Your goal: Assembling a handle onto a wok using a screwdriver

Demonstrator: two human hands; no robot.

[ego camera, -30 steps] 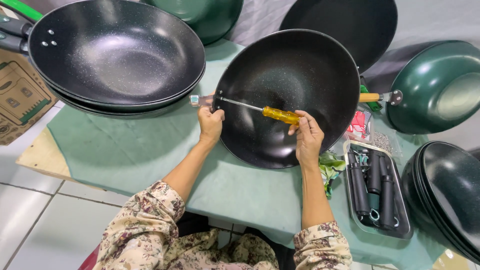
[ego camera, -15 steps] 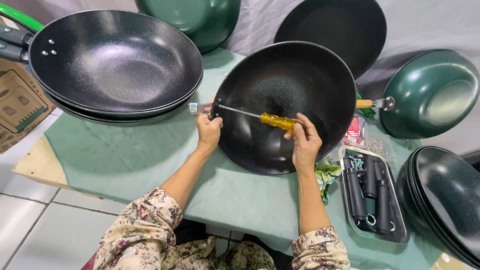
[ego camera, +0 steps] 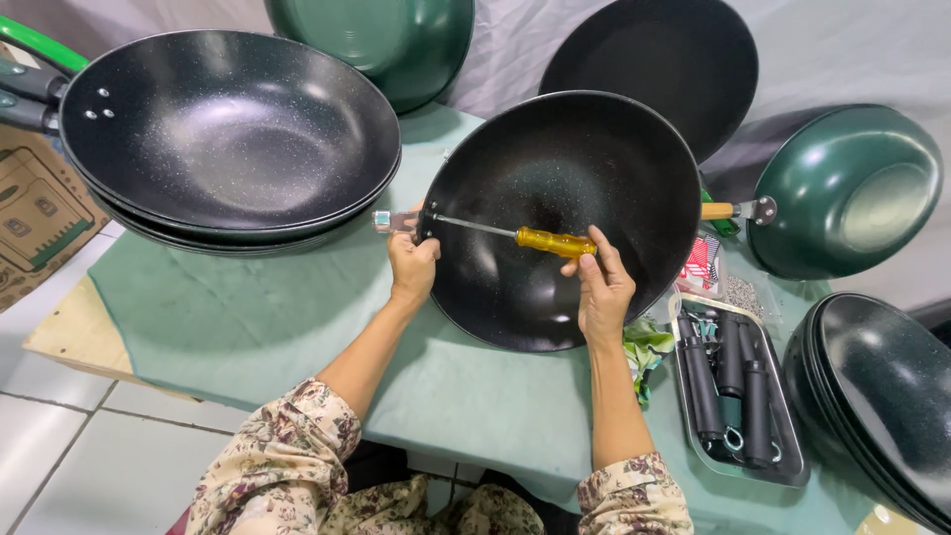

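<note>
Since a second ago the black pan (ego camera: 560, 218) is sitting slightly lower on the green counter (ego camera: 248, 317), still handle-less. The left hand (ego camera: 411, 263) is pinching the rim by the metal bracket (ego camera: 394, 220); the right hand (ego camera: 604, 292) is gripping the yellow screwdriver (ego camera: 555, 242), its tip reaching the bracket. Black handles (ego camera: 728, 381) are waiting in the tray (ego camera: 792, 466).

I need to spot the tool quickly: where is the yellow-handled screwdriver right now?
In the head view, the screwdriver lies across the black wok at centre, handle in the right hand, tip at the rim by the left hand.
</note>
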